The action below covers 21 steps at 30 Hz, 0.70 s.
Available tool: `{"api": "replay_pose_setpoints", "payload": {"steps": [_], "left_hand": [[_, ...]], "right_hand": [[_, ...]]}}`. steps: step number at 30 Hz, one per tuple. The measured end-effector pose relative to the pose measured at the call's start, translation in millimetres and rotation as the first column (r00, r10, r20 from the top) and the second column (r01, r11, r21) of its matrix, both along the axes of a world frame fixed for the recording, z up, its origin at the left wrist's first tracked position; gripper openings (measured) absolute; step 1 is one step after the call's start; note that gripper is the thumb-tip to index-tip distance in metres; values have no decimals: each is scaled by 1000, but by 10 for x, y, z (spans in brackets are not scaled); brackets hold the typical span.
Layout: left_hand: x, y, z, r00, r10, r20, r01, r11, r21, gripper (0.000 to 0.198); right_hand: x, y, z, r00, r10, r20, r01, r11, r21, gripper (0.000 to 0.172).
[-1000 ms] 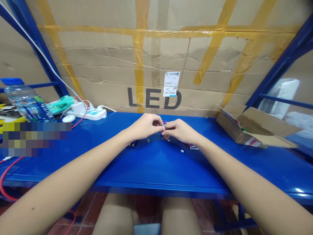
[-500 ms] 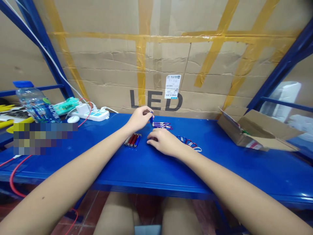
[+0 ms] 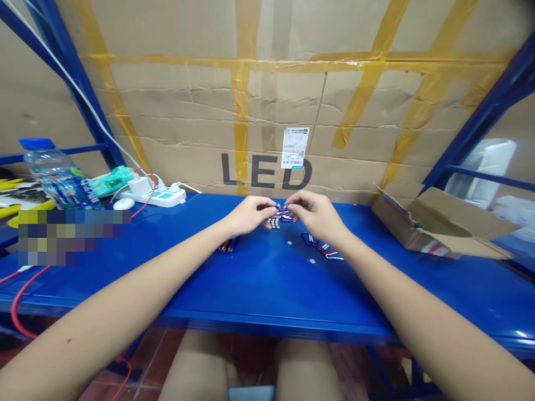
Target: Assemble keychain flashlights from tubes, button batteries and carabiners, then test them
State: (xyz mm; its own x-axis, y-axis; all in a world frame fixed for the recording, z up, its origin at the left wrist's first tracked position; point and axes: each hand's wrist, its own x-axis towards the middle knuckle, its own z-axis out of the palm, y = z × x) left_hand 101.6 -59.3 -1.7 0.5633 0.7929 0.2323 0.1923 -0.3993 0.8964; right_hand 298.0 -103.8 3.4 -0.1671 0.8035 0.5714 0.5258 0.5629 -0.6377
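My left hand (image 3: 249, 213) and my right hand (image 3: 311, 213) meet over the far middle of the blue table (image 3: 267, 278), fingers pinched together on a small keychain flashlight (image 3: 281, 210) held between them. A row of similar small flashlights (image 3: 276, 221) lies on the table right under the fingertips. Red and blue tube parts (image 3: 228, 245) lie beside my left wrist. Coloured carabiner clips (image 3: 320, 245) lie by my right wrist. Two small round button cells (image 3: 311, 260) rest on the table in front of the hands.
An open cardboard box (image 3: 438, 223) sits at the right. A white power strip (image 3: 156, 195), a mouse (image 3: 123, 204), a green packet (image 3: 109, 179) and a water bottle (image 3: 58, 178) stand at the left. A big taped cardboard sheet marked LED (image 3: 267, 100) forms the back wall. A red cable (image 3: 20, 295) hangs off the left edge.
Half a second ago my left hand held a blue piece up alone and my right hand lay on the table. Now both hands have come together, pinching the small flashlight.
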Motion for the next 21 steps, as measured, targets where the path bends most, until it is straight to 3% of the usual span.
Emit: {"api": "replay_pose_setpoints", "payload": {"steps": [4, 9, 16, 21], "left_hand": [[21, -65, 27, 996, -19, -87, 28, 994, 109, 15], [-19, -101, 59, 992, -48, -118, 64, 989, 135, 17], [-28, -117, 44, 993, -75, -95, 87, 988, 129, 13], [-5, -137, 43, 990, -64, -126, 84, 983, 164, 13]], "right_hand": [[-15, 30, -64, 999, -3, -45, 5, 999, 42, 7], [-46, 15, -109, 1000, 25, -3, -25, 999, 38, 8], [-11, 64, -126, 990, 125, -69, -131, 987, -90, 9], [58, 84, -124, 979, 127, 162, -119, 991, -60, 17]]}}
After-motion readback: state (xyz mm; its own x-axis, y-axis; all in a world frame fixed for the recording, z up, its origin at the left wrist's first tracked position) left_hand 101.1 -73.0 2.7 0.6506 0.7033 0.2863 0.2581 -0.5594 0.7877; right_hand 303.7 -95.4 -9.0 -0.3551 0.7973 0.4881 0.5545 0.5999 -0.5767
